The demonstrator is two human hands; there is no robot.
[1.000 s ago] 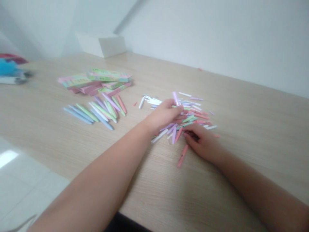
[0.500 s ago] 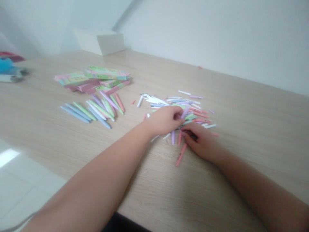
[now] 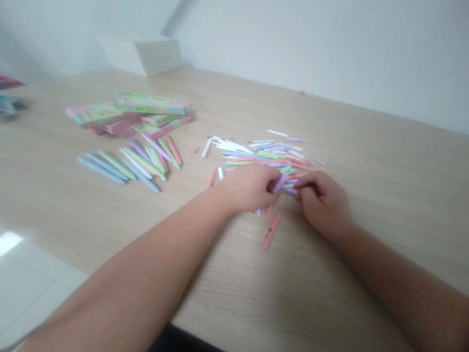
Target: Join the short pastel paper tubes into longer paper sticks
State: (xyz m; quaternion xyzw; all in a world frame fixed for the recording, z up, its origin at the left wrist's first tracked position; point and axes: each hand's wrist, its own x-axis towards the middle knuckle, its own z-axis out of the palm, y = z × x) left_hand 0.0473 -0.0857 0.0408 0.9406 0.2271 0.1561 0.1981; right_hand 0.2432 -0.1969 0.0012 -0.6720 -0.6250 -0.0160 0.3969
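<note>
Over the near side of a pile of loose pen parts, my left hand is closed, with a purple pen barrel between thumb and fingers. My right hand is at the pile's right edge. Its thumb and index finger are pinched together, and whatever they hold is too small and blurred to name. The pile mixes white, purple, green, blue and red pieces. Just in front of my hands lies a red pen piece with a dark mark on it.
Left of the pile, several pastel pens lie side by side. Behind them are stacked pink and green pen boxes. A white box stands near the wall. Blurred items sit at the far left. The wooden table's edge runs along the left front.
My right hand has moved right and slightly up, away from my left hand. My left hand stays over the pile with the purple barrel. The view has shifted slightly.
</note>
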